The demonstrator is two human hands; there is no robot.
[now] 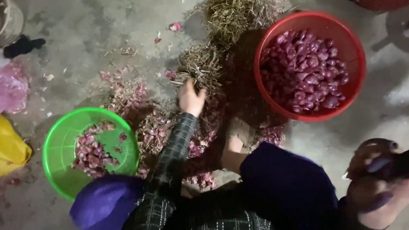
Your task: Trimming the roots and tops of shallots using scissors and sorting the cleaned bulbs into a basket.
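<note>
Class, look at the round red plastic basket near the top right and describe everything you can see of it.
The round red plastic basket sits upright on the grey concrete floor, to the right of a heap of dry stalks. Its thin rim is intact. It holds many glossy purple-red peeled shallots, filling it roughly halfway. No hand touches it.

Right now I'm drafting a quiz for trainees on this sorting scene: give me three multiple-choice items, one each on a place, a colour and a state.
1. Where does the left hand rest?
A. on the dry stalk pile
B. in the green basin
C. on the yellow bag

2. Which basin holds the fuller load of purple bulbs?
A. green basin
B. red basin
C. a blue one

3. How is the right hand?
A. flat and open
B. closed around a dark object
C. out of view

Answers: 1 A, fingers meet the stalks; 2 B, red is heaped, green sparse; 3 B, fingers wrap the object.
</note>
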